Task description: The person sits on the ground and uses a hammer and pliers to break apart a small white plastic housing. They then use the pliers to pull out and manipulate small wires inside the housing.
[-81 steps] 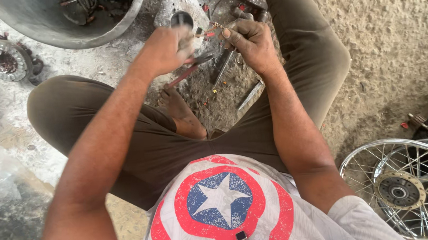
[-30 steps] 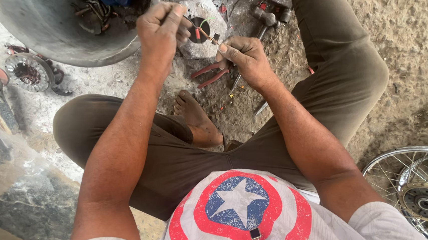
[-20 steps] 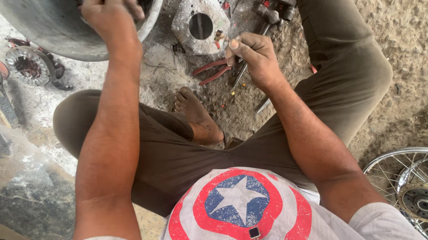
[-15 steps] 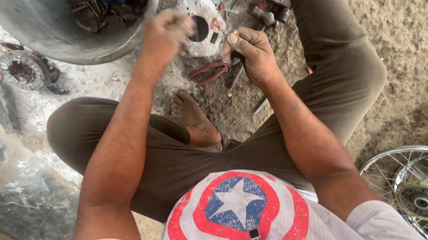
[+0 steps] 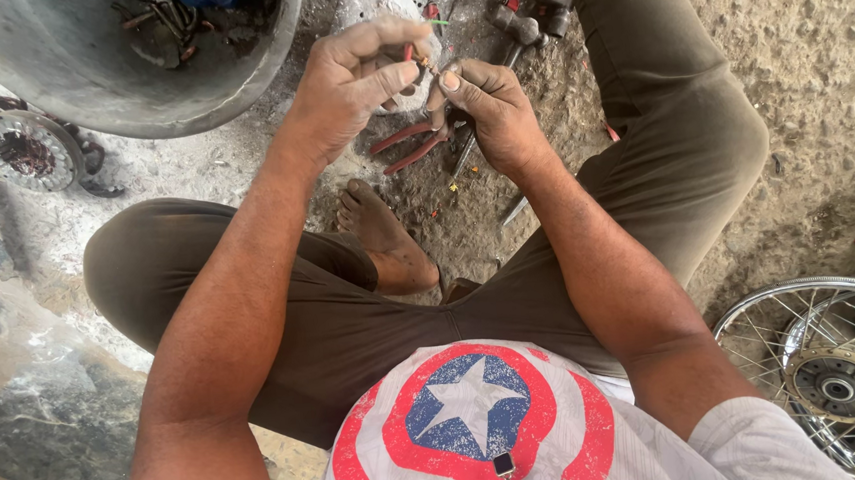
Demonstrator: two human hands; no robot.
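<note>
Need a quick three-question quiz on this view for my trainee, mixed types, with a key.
1. True or false: both hands meet at one small part.
2. What lies on the ground just below the hands? A) red-handled pliers B) a paint brush C) a cup
3. Which corner shows the spoked wheel?

Key:
1. True: left hand and right hand pinch a small part.
2. A, red-handled pliers.
3. Bottom right, spoked wheel.

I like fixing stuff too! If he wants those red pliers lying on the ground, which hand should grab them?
Probably the right hand: it hovers almost directly over the red-handled pliers. The left hand is pinching a small part at its fingertips, so it looks busy.
</note>
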